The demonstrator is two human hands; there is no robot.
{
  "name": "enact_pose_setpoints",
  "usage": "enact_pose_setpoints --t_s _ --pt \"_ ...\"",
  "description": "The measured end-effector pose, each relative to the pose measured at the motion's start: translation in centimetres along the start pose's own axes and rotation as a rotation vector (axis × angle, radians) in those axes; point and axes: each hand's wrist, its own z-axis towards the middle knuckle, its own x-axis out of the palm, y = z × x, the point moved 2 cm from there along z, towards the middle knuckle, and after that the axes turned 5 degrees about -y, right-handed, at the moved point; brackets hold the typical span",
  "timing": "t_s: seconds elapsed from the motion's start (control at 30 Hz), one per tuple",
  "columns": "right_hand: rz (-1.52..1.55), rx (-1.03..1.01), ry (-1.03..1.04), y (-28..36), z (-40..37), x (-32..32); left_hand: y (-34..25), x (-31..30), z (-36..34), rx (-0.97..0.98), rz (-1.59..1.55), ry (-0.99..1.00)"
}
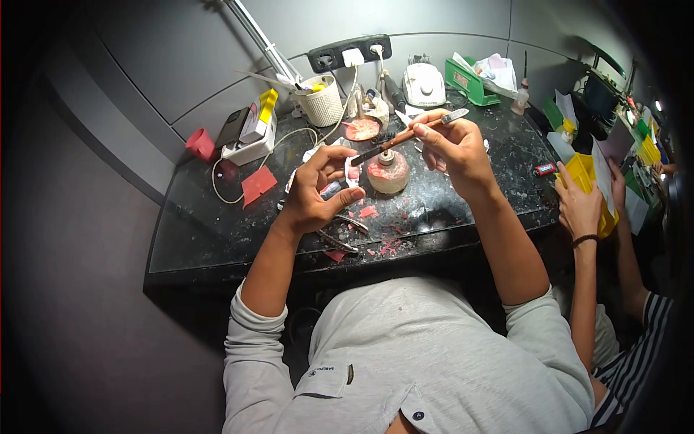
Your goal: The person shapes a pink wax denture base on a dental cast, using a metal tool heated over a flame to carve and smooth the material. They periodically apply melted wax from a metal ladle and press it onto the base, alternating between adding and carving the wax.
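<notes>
My right hand [454,150] grips a wax knife [396,145] by its brown handle, with the dark blade pointing left. The blade's tip is at a small white and pink dental wax piece [352,172]; whether they touch is hard to tell. My left hand [318,189] pinches that piece between thumb and fingers, partly hiding it. Just behind, between my hands, stands a spirit burner [388,175] smeared with pink wax. Pink wax scraps [369,211] lie on the black worktop [448,206] below.
A pink wax sheet [259,186], pink cup [201,145] and white box [249,150] are on the left. Behind stand a woven holder [320,103], a white device [423,85] and a green bin [471,85]. At right, another person's hands [580,206] hold a yellow tray [584,173].
</notes>
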Motion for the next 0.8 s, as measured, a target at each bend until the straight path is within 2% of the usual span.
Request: enact_pose_setpoints --t_s 0.43,0.53,0.6,0.67,0.77,0.8 --pt "-0.030 0.015 0.023 0.4 -0.1 -0.4 -0.3 0.1 0.0 -0.036 -0.090 0.007" --pt "-0.068 -0.032 -0.073 0.5 0.4 -1.3 -0.1 0.0 0.2 -0.034 -0.072 -0.014" --pt "-0.206 -0.077 -0.227 0.2 0.6 -1.9 0.0 -0.2 0.2 -0.090 0.044 -0.025" --pt "-0.225 -0.080 -0.209 0.4 0.5 -1.8 0.1 -0.2 0.2 -0.089 0.057 -0.032" --pt "-0.063 -0.066 -0.046 1.1 -0.1 -0.5 0.2 -0.2 0.2 -0.117 0.042 -0.027" --pt "-0.062 -0.066 -0.048 1.0 -0.2 -0.3 0.1 -0.1 0.2 -0.125 0.032 -0.028"
